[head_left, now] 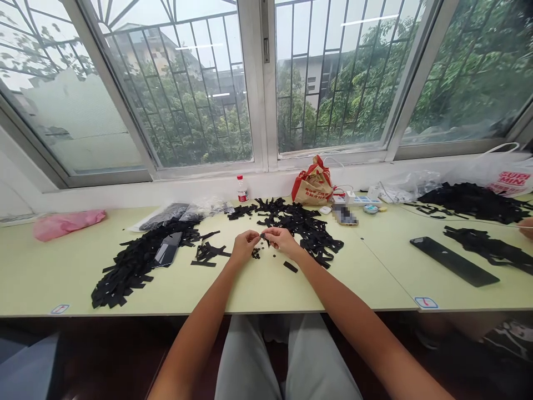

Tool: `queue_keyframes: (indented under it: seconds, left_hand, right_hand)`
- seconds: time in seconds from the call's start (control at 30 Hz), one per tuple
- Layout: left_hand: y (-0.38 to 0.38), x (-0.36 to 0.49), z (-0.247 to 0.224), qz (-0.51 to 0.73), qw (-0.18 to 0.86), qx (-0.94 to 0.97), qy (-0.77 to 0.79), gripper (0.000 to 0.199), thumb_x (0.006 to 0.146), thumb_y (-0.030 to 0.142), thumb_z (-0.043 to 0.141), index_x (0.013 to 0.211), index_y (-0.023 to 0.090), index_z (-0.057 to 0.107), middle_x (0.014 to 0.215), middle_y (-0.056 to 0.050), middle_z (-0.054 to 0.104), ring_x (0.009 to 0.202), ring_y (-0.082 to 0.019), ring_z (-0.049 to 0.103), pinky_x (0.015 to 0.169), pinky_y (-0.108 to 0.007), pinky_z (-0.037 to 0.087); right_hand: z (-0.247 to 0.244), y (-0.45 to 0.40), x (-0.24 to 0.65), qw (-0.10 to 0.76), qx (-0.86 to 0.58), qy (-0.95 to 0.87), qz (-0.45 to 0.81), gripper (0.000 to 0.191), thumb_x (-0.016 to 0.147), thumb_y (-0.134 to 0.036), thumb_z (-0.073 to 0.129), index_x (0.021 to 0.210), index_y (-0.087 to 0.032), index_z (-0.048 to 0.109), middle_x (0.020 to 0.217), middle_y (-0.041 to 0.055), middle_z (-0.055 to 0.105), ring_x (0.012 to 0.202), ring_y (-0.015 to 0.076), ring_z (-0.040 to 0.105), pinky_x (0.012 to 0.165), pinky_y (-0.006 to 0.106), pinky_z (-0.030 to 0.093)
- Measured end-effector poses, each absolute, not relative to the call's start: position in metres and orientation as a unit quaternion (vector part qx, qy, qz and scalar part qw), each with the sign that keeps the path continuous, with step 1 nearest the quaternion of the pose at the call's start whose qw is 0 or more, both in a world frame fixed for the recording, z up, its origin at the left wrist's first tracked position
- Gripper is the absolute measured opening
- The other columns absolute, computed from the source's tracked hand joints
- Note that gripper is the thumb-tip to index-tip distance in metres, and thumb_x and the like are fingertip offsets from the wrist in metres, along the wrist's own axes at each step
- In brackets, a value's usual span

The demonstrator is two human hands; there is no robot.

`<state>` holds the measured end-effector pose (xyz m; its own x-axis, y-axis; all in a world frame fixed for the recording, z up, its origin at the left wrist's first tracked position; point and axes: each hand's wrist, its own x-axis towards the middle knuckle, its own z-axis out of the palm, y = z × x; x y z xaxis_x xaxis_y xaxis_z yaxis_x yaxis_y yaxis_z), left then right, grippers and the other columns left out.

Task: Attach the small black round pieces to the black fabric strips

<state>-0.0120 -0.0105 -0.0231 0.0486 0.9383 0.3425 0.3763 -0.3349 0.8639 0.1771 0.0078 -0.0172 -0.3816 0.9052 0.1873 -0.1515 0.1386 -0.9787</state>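
My left hand [245, 245] and my right hand [281, 241] meet above the table, fingertips nearly touching. My right hand pinches a small black fabric strip [267, 243], whose end hangs below the fingers. The left thumb and fingers are pinched at the strip's near end; whatever they hold is too small to make out. Just under the hands lies a little cluster of small black rings [255, 253]. One short black strip [290, 267] lies alone by my right wrist. Behind and right of the hands spreads a heap of black strips [310, 228].
Left stands a long pile of black strips [133, 258] with a phone [167, 250] on it; a few loose strips [210, 253] lie nearer. A bottle [242, 189], paper bag [313, 183] and second phone [345, 215] line the back. Another person's hand [527, 226] shows far right.
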Motion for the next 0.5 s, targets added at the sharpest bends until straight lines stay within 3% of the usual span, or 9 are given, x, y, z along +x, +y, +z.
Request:
queue_keyframes:
  seconds: [0.13,0.5]
  left_hand:
    - [-0.0098,-0.0121,-0.0213,0.482,0.301,0.675,0.47,0.029,0.08,0.046,0.069,0.084,0.017,0.07,0.081,-0.005,0.069,0.073,-0.017,0.059,0.069,-0.029,0.047]
    - [-0.0122,-0.0113,-0.0225,0.47,0.287,0.66,0.512,0.026,0.079,0.042,0.068,0.081,0.016,0.072,0.074,-0.003,0.068,0.066,-0.015,0.057,0.064,-0.028,0.043]
  right_hand:
    - [-0.0192,0.0077,0.1752,0.453,-0.326,-0.609,0.564,0.037,0.071,-0.05,0.075,0.088,-0.018,0.073,0.063,-0.0015,0.057,0.052,0.0091,0.043,0.047,0.024,0.029]
    - [-0.0211,0.0085,0.1744,0.449,-0.339,-0.6,0.569,0.037,0.069,-0.05,0.076,0.087,-0.018,0.072,0.061,-0.0019,0.054,0.052,0.0094,0.041,0.046,0.024,0.024]
